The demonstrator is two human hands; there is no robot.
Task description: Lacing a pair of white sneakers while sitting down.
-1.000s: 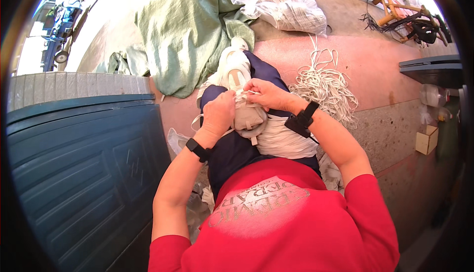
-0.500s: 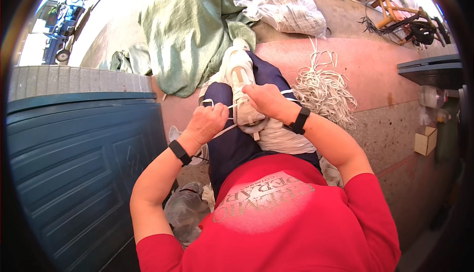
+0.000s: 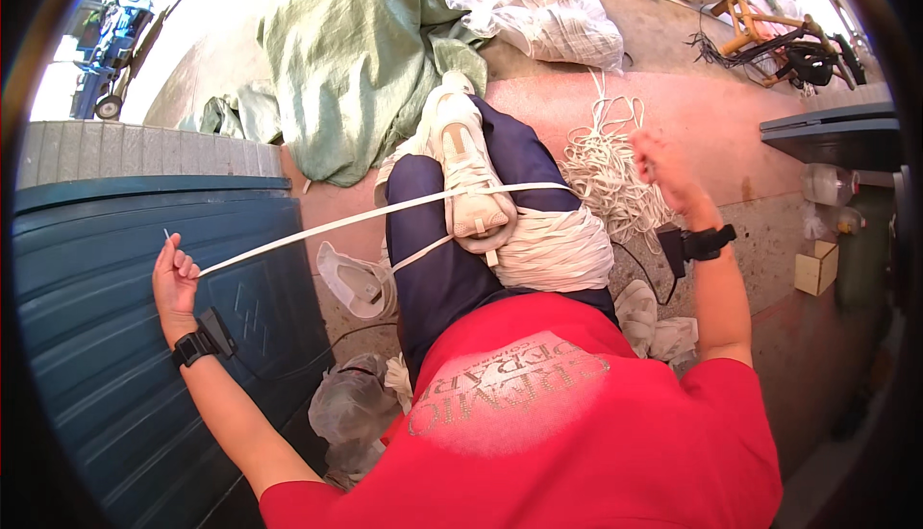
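A beige sneaker (image 3: 466,149) lies lengthwise between my thighs, its toe toward me. My left hand (image 3: 176,287), out at the far left, is closed on a white shoelace (image 3: 356,221). That lace runs taut across my thighs and over the shoe's toe, and a short tip sticks up above my fingers. My right hand (image 3: 670,178) is raised beside a loose heap of laces (image 3: 611,169); motion smears its fingers, so whether it holds anything is unclear. A thick bundle of off-white laces (image 3: 558,252) rests on my right thigh, against the shoe.
Another pale shoe (image 3: 358,281) is on the floor left of my legs. A blue panelled door (image 3: 144,356) borders the left side. Ahead are a green tarp (image 3: 336,68) and a stuffed plastic bag (image 3: 548,15). A small carton (image 3: 815,270) stands at the right.
Both hands have swung outward from the shoe, the left far left and the right to the right. The lace in my left hand is now drawn out long across my lap.
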